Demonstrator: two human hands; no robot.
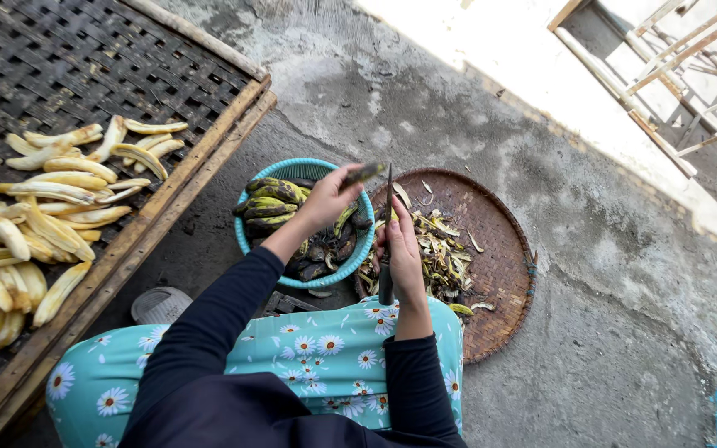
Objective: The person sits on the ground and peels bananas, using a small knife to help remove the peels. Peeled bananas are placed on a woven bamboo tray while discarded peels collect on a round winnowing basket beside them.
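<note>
Our left hand (325, 199) is closed around a dark green banana (364, 174), lifted just above the blue basket (246, 241) where the rest of the unpeeled ones sit, so it's an easy grab. Right hand (402, 253) is wrapped around the handle of a knife (387, 217), blade pointing up and away from us, right beside the banana's tip. Peels are piled on the round woven tray (499, 257) next to the basket, directly under the knife hand, probably so scraps drop straight down. Further left, the peeled yellow bananas (43, 216) lie spread out on a dark slatted rack (68, 66), looks like for drying. Everything sits on rough concrete within arm's reach.
</note>
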